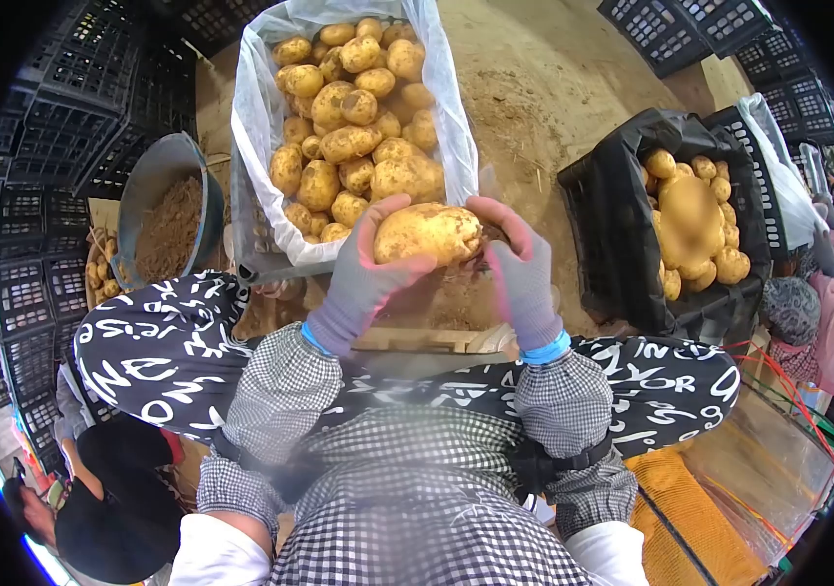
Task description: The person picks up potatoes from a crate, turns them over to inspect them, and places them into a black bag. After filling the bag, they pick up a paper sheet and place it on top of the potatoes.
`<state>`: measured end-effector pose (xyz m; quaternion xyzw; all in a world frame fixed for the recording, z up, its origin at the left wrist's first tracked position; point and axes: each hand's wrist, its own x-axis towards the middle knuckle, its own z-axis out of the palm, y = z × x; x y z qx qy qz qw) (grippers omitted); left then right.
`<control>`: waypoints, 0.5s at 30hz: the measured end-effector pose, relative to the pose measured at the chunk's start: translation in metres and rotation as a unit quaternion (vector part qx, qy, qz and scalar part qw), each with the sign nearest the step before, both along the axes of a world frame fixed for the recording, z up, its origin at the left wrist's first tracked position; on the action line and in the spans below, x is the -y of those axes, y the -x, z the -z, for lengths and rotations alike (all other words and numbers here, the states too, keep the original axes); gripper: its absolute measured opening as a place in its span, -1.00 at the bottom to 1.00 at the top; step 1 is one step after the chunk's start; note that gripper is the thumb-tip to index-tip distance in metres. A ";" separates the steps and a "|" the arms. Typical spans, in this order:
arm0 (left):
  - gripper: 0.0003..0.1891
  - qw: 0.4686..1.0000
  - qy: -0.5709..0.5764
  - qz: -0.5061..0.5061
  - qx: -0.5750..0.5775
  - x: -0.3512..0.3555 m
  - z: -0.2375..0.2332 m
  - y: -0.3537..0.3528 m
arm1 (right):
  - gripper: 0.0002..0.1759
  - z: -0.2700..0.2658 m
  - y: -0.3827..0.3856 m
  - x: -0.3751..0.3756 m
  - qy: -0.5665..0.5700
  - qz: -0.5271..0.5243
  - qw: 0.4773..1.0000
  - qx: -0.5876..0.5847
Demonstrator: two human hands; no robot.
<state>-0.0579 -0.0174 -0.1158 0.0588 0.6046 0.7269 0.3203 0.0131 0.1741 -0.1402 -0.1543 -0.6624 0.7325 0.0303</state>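
Observation:
A large yellow potato [427, 234] with soil marks is held in front of me, between both hands. My left hand [368, 269], in a grey and pink glove, grips its left end with thumb and fingers. At the other end, my right hand [518, 264], gloved the same way, curls its fingers and thumb around the tip. Just beyond them stands a crate lined with white plastic [451, 117], heaped with potatoes [351, 142]. To the right, a black-lined crate [604, 230] holds more potatoes [725, 259], some of them blurred.
A bucket with soil [168, 230] stands at the left, beside stacked black crates [70, 107]. More crates [671, 34] are at the upper right. Other people sit at the right [832, 303] and lower left [114, 498]. Orange mesh bags [695, 518] lie at the lower right.

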 end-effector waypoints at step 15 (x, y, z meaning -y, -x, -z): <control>-0.19 0.999 -0.021 0.033 0.020 0.001 -0.012 -0.004 | -0.54 -0.004 -0.001 0.009 0.006 0.018 0.999 -0.051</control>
